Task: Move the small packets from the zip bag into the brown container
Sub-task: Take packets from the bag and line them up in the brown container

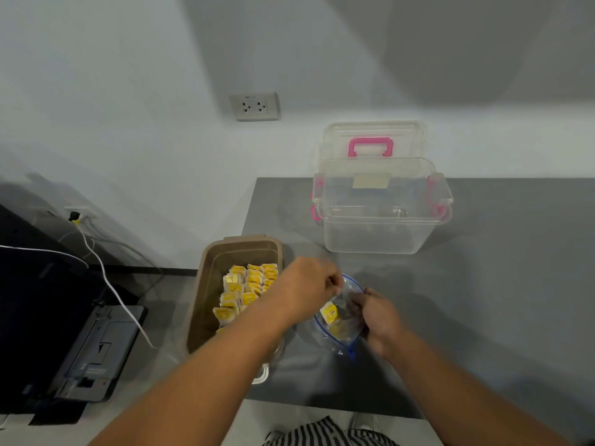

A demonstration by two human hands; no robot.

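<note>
A clear zip bag (341,333) with a blue seal lies open on the grey table, with a yellow and white packet (330,313) showing inside its mouth. My left hand (306,289) pinches the far rim of the bag's mouth. My right hand (376,315) grips the near-right rim and holds the mouth apart. The brown container (206,284) stands at the table's left edge, left of the bag. Several yellow packets (248,288) stand in rows inside it. My left forearm crosses over its near end.
A clear plastic box (383,214) with pink latches stands at the back of the grey table (499,268), its lid with a pink handle (370,146) leaning on the wall. A black device and white cable (109,284) sit on the floor to the left.
</note>
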